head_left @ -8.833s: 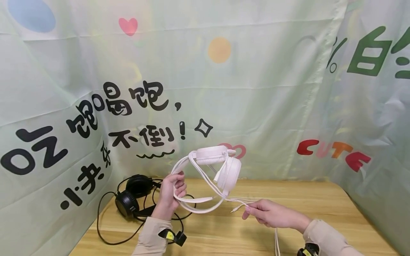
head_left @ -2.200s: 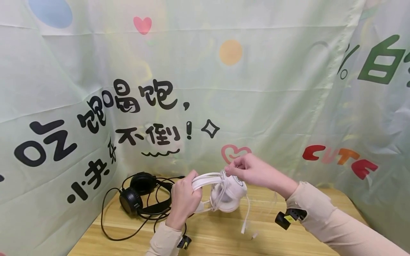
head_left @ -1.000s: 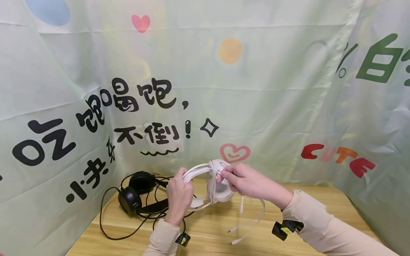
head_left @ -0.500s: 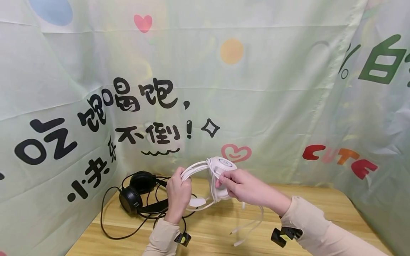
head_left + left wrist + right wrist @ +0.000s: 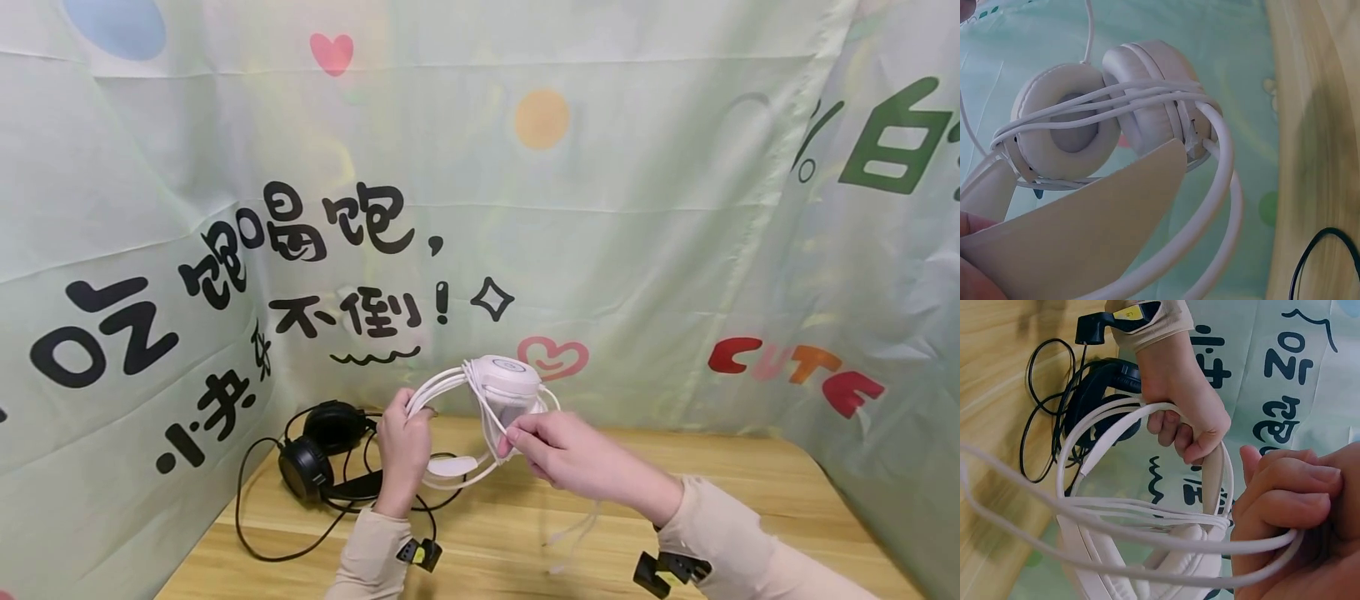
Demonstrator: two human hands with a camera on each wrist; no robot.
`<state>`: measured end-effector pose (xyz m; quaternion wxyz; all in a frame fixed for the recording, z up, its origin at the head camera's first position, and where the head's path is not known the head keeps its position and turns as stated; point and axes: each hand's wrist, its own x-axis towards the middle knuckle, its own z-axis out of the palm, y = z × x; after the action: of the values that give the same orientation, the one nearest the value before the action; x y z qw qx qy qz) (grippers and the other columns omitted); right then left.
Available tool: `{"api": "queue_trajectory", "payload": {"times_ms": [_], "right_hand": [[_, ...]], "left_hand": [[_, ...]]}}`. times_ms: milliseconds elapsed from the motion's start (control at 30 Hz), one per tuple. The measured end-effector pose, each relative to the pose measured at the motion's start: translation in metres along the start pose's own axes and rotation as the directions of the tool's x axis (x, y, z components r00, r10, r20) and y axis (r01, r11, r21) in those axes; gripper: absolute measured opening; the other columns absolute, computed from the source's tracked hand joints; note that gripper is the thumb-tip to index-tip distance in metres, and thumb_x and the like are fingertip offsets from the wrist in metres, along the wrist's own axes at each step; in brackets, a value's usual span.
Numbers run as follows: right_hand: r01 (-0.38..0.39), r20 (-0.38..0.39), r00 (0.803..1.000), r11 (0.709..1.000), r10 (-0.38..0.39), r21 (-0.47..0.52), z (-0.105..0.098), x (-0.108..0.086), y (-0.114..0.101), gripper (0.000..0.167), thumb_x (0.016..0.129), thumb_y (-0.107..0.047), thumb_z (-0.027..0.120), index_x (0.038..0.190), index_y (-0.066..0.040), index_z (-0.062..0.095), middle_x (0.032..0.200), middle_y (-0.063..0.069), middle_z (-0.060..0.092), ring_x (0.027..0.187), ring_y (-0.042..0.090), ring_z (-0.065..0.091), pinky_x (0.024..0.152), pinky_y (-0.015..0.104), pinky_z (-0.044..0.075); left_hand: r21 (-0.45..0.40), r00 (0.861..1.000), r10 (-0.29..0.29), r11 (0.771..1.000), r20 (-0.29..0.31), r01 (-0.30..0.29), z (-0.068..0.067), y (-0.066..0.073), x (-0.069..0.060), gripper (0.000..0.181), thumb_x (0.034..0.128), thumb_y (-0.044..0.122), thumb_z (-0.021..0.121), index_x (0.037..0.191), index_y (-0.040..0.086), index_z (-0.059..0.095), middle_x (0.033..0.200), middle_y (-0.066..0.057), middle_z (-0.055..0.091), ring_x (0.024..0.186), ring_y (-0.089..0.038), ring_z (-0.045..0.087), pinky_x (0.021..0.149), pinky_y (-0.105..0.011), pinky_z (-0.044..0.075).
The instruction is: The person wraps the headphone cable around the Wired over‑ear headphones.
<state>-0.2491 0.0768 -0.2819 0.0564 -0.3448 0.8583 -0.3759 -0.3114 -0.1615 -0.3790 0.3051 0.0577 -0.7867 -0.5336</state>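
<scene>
White headphones [image 5: 510,379] are held up above the table, their white cable [image 5: 1129,97] wound in several turns across both ear cups. My left hand [image 5: 403,437] grips the headband [image 5: 1085,237] at its left side, fingers curled round it. Just right of the ear cups, my right hand [image 5: 570,454] pinches a stretch of the cable between thumb and fingers; in the right wrist view a loop of cable [image 5: 1147,572] runs out of that right hand [image 5: 1297,519]. Faint cable ends [image 5: 573,533] hang below the right hand.
Black headphones [image 5: 303,467] with a loosely coiled black cable [image 5: 258,557] lie on the left of the wooden table [image 5: 675,517]. A printed cloth [image 5: 637,250] hangs behind the table and at both sides.
Both hands stay on the headphones and cable. The headphones have shifted left and up a little and tilted, and the right hand has come slightly lower, below the upper ear cup.
</scene>
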Motion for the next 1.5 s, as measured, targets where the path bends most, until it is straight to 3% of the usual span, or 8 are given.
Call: {"api": "queue_trajectory", "payload": {"times_ms": [267, 567, 1033, 1167, 1300, 1500], "right_hand": [[-0.007, 0.012, 1.0, 1.0, 0.006, 0.025, 0.006, -0.005, -0.001, 0.029, 0.114, -0.025, 0.05, 0.103, -0.014, 0.074, 0.056, -0.009, 0.044, 0.047, 0.004, 0.041, 0.046, 0.022, 0.036], [-0.028, 0.026, 0.999, 0.995, 0.026, 0.099, 0.012, -0.01, 0.002, 0.025, 0.114, -0.024, 0.051, 0.105, -0.012, 0.072, 0.058, -0.006, 0.049, 0.043, 0.005, 0.044, 0.043, 0.024, 0.04], [-0.046, 0.058, 0.998, 0.975, 0.034, 0.216, 0.022, -0.02, 0.013, 0.027, 0.115, -0.023, 0.048, 0.11, -0.008, 0.069, 0.064, -0.004, 0.049, 0.044, 0.005, 0.041, 0.042, 0.021, 0.035], [-0.036, 0.055, 0.998, 0.978, 0.025, 0.207, 0.023, -0.021, 0.017, 0.027, 0.115, -0.023, 0.047, 0.109, -0.008, 0.069, 0.064, -0.005, 0.049, 0.044, 0.004, 0.041, 0.042, 0.021, 0.035], [-0.021, 0.038, 0.999, 0.983, 0.015, 0.18, 0.024, -0.02, 0.021, 0.028, 0.116, -0.023, 0.046, 0.108, -0.01, 0.069, 0.064, -0.006, 0.049, 0.046, 0.003, 0.041, 0.043, 0.02, 0.036], [-0.014, 0.004, 1.0, 0.988, 0.013, 0.155, 0.026, -0.021, 0.027, 0.029, 0.116, -0.022, 0.045, 0.11, -0.01, 0.07, 0.062, -0.008, 0.045, 0.05, 0.001, 0.039, 0.047, 0.019, 0.034]], "left_hand": [[-0.057, 0.998, -0.068, 0.996, 0.011, 0.069, -0.003, -0.001, 0.002, 0.003, 0.0874, 0.01, 0.067, 0.088, 0.007, 0.066, 0.066, 0.002, 0.042, 0.064, -0.023, 0.043, 0.066, -0.035, 0.036], [-0.087, 0.996, -0.09, 0.992, 0.021, 0.091, -0.006, -0.001, 0.006, 0.005, 0.0897, 0.01, 0.068, 0.09, 0.006, 0.066, 0.066, 0.001, 0.042, 0.065, -0.022, 0.043, 0.067, -0.035, 0.037], [-0.167, 0.99, -0.133, 0.976, 0.046, 0.139, -0.006, 0.0, 0.008, 0.006, 0.092, 0.009, 0.068, 0.093, 0.002, 0.068, 0.074, -0.002, 0.049, 0.071, -0.023, 0.043, 0.072, -0.034, 0.036], [-0.208, 0.985, -0.156, 0.964, 0.07, 0.167, -0.007, -0.001, 0.008, 0.009, 0.0936, 0.01, 0.067, 0.095, 0.001, 0.068, 0.074, -0.002, 0.05, 0.064, -0.019, 0.042, 0.066, -0.032, 0.037], [-0.264, 0.979, -0.178, 0.944, 0.097, 0.198, -0.009, -0.001, 0.008, 0.011, 0.0944, 0.009, 0.066, 0.098, -0.001, 0.067, 0.064, 0.003, 0.043, 0.05, -0.011, 0.038, 0.051, -0.027, 0.034], [-0.39, 0.967, -0.209, 0.886, 0.146, 0.251, -0.01, 0.0, 0.008, 0.007, 0.0963, 0.007, 0.063, 0.098, 0.0, 0.063, 0.055, 0.01, 0.035, 0.043, -0.006, 0.032, 0.041, -0.021, 0.03]]}}
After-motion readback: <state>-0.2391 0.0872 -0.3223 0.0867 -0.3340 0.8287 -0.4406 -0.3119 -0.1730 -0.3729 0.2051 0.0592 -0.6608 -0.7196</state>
